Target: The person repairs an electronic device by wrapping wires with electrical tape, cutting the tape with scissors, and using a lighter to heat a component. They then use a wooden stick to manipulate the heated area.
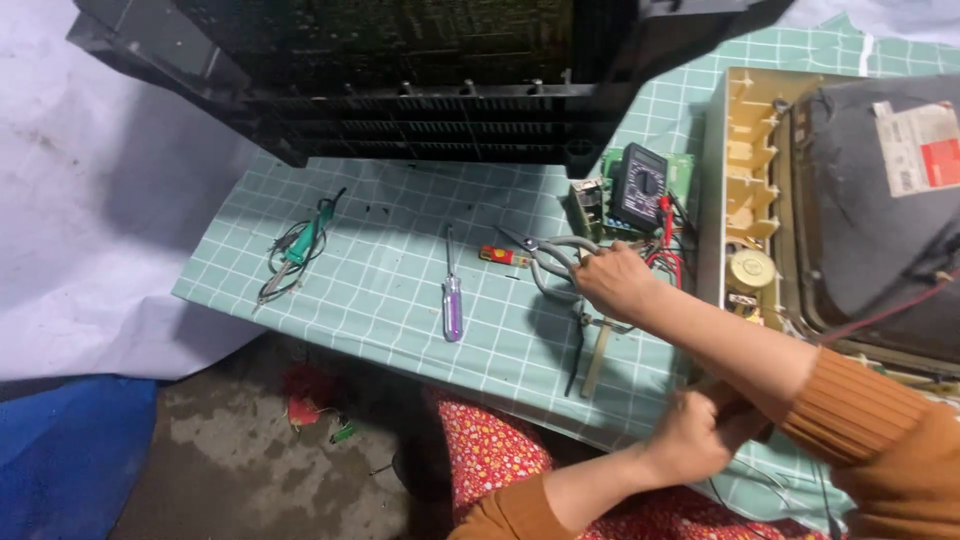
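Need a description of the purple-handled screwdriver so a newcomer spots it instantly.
Start at the green checked mat covering the table. Near its front edge, left of the scissors, the purple-handled screwdriver lies alone, shaft pointing away. Its translucent purple handle distinguishes it from the green soldering iron farther left.

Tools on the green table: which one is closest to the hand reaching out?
The metal scissors. The right hand rests right on their looped handles, while the purple-handled screwdriver and the green soldering iron lie farther left, untouched.
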